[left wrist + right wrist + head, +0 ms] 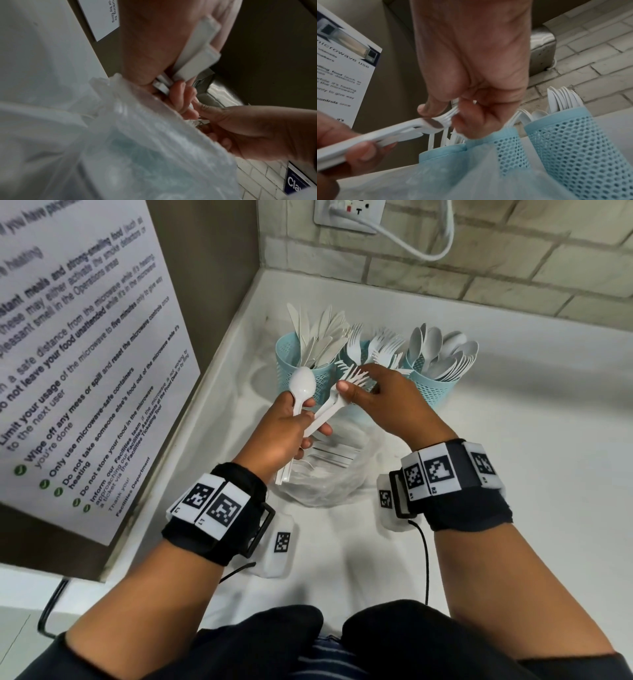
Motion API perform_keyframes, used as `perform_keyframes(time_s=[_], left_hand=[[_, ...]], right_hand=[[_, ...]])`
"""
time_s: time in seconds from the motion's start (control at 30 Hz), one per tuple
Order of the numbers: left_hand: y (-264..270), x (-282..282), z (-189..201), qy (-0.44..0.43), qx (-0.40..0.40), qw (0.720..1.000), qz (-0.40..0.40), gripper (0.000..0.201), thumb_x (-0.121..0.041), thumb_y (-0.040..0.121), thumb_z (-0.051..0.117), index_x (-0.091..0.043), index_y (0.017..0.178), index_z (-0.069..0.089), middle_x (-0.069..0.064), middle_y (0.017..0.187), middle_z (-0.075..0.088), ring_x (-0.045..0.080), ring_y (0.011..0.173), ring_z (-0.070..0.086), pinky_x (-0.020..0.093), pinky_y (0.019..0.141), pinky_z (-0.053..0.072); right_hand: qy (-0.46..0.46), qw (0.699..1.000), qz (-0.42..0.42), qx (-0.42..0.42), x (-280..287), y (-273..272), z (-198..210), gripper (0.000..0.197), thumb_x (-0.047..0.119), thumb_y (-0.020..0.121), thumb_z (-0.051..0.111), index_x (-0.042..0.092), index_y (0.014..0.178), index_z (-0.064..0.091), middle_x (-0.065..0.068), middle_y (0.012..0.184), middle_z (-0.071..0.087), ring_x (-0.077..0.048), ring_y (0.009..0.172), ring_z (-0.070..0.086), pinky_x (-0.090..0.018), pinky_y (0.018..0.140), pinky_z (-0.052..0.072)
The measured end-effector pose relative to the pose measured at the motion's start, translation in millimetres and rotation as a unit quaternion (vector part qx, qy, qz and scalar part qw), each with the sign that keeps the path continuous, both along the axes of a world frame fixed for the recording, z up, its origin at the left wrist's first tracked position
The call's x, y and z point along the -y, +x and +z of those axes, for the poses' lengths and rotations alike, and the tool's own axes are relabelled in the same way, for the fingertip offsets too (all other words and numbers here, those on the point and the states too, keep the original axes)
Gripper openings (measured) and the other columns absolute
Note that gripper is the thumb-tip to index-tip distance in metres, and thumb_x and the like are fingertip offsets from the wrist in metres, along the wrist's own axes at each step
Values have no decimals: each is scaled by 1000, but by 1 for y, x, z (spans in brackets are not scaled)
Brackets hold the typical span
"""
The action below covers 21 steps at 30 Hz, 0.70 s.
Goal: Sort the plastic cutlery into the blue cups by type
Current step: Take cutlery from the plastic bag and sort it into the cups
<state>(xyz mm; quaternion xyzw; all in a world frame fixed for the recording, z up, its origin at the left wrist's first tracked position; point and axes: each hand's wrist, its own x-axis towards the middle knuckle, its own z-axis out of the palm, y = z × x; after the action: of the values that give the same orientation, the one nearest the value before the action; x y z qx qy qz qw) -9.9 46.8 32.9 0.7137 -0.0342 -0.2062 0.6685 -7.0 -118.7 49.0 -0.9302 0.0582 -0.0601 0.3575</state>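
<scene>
The left hand (281, 429) grips a mixed bundle (308, 419) of white cutlery over the clear bag (322, 484) on the desk (513, 460); a spoon (301, 386) sticks up from it. The right hand (383, 402) pinches the forks (356, 376) by the tines. Draw them straight out along the handles while the left grip holds the rest firm. Then lower them, handles first, into the middle cup (352, 361), between knife cup (298, 364) and spoon cup (435, 385).

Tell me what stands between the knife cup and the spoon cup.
The fork cup, packed with white forks, stands between the knife cup and the spoon cup; the head view shows it, partly behind the right hand.
</scene>
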Motion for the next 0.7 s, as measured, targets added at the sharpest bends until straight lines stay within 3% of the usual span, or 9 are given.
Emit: perform_keyframes(time_s=[0.07, 0.13, 0.23, 0.37, 0.47, 0.57, 0.7], left_hand=[[0, 1, 0, -3, 1, 1000, -5, 17, -8, 95, 37, -24, 93, 44, 2, 74, 67, 11, 48, 39, 20, 44, 29], [0, 2, 0, -3, 2, 1000, -11, 16, -9, 95, 38, -24, 93, 45, 0, 71, 68, 10, 46, 39, 21, 46, 29], [-2, 4, 1, -3, 2, 1000, -23, 10, -16, 97, 39, -23, 94, 47, -1, 70, 67, 8, 44, 39, 22, 47, 29], [-2, 5, 1, 7, 21, 999, -35, 13, -27, 99, 41, -21, 106, 49, -1, 74, 67, 8, 46, 39, 20, 46, 31], [-1, 6, -2, 17, 34, 998, -42, 12, -27, 99, 40, -19, 103, 48, -3, 71, 66, 5, 41, 38, 19, 45, 31], [0, 7, -3, 15, 34, 998, -45, 14, -27, 100, 39, -18, 103, 49, -1, 69, 62, 3, 38, 36, 16, 42, 28], [3, 8, -5, 19, 49, 998, -45, 24, -31, 99, 38, -15, 109, 52, -1, 64, 55, 2, 36, 33, 15, 40, 26]], right_hand=[[89, 996, 7, -7, -3, -2, 0, 30, 38, 89, 58, 17, 110, 57, 6, 73, 59, -6, 53, 54, -14, 46, 44], [184, 983, 0, -3, -7, -2, -2, 23, 29, 90, 59, 16, 109, 55, 2, 76, 60, -9, 51, 60, -20, 47, 49], [268, 963, -15, 7, -11, -2, -6, 24, 19, 91, 59, 14, 113, 53, 2, 80, 64, -7, 47, 60, -20, 49, 49], [317, 947, -31, 34, -10, -2, -9, 18, 14, 92, 57, 12, 110, 55, 2, 74, 67, -6, 40, 53, -18, 43, 42], [338, 936, -67, 75, -7, -1, -6, 13, 13, 93, 56, 9, 105, 54, -3, 71, 65, -7, 37, 50, -17, 39, 38], [361, 912, -133, 139, 0, 3, 3, 8, 11, 93, 55, 16, 92, 48, -5, 70, 62, -7, 33, 47, -16, 36, 35], [318, 887, -193, 272, 10, 6, 22, 11, 9, 97, 46, 18, 89, 45, -12, 77, 63, -11, 47, 53, -15, 38, 38]])
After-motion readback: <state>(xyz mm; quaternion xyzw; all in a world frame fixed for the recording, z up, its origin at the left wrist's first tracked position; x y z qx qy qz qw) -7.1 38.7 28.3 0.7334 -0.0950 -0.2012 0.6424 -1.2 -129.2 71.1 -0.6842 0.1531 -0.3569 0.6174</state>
